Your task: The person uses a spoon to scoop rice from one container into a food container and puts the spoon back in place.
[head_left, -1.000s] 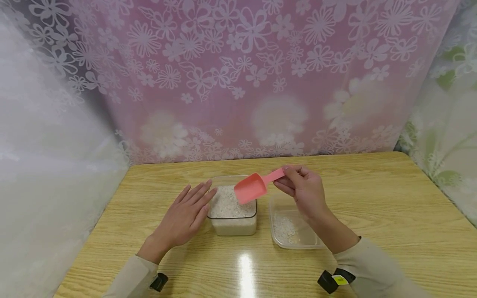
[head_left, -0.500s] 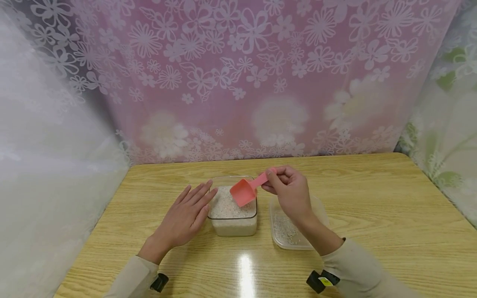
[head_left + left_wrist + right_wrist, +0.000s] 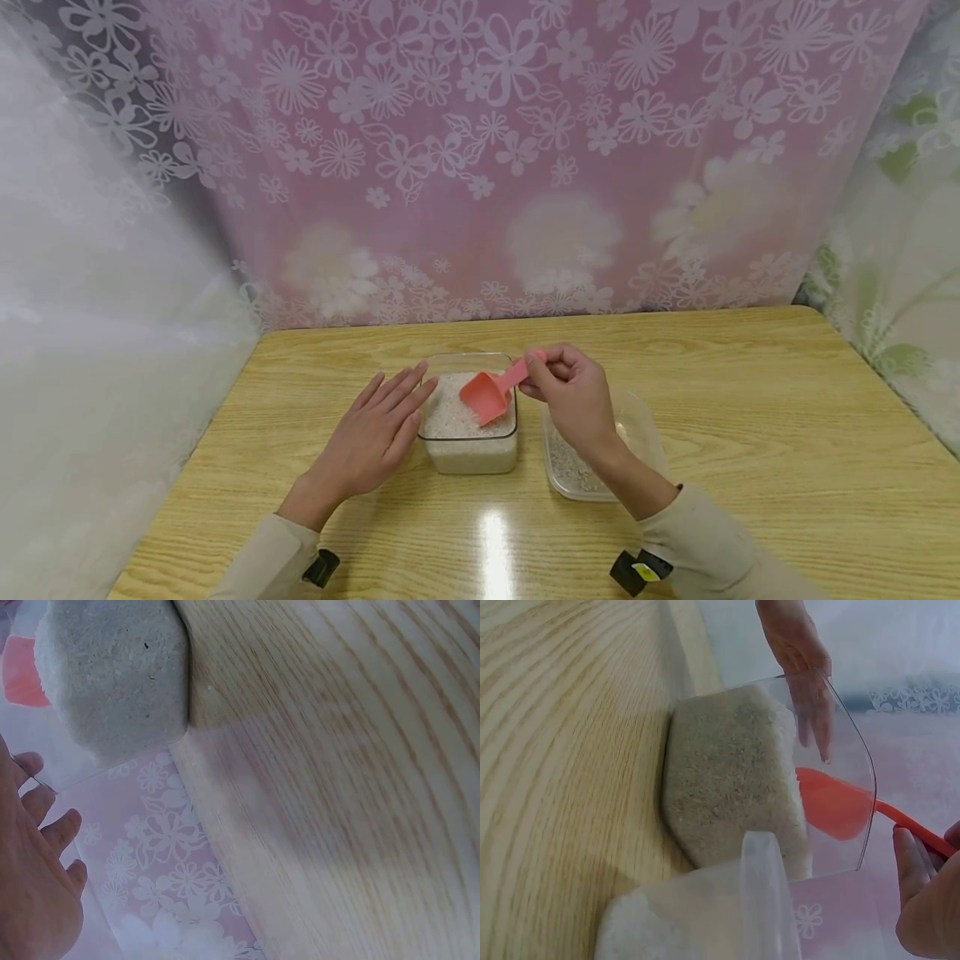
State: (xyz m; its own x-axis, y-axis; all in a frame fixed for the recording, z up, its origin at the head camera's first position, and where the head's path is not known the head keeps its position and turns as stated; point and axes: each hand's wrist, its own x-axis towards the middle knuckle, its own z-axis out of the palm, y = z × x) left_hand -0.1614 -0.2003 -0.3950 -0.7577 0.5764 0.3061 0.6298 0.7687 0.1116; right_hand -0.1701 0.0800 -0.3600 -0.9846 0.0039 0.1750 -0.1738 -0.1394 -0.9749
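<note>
A pink scoop (image 3: 485,398) is tilted down into the clear container (image 3: 471,458), its front lip at the rice (image 3: 450,410). My right hand (image 3: 577,404) pinches the scoop's handle between thumb and fingers, above the container's right rim. In the right wrist view the bowl of the scoop (image 3: 836,806) lies inside the clear wall, its edge touching the rice surface. My left hand (image 3: 375,433) lies with straight fingers against the container's left rim. The left wrist view shows its fingers (image 3: 64,829) beside the clear wall, with part of the scoop (image 3: 22,671) behind the rice.
Right of the rice container stands a lower translucent plastic box (image 3: 555,479) with some rice in it, partly hidden under my right forearm. Both stand on a wood-grain table (image 3: 787,433). A pink floral curtain (image 3: 480,208) hangs behind the table's far edge.
My right hand has moved left and slightly down, bringing the scoop from above the container's right side down into the rice. The left hand has stayed in place.
</note>
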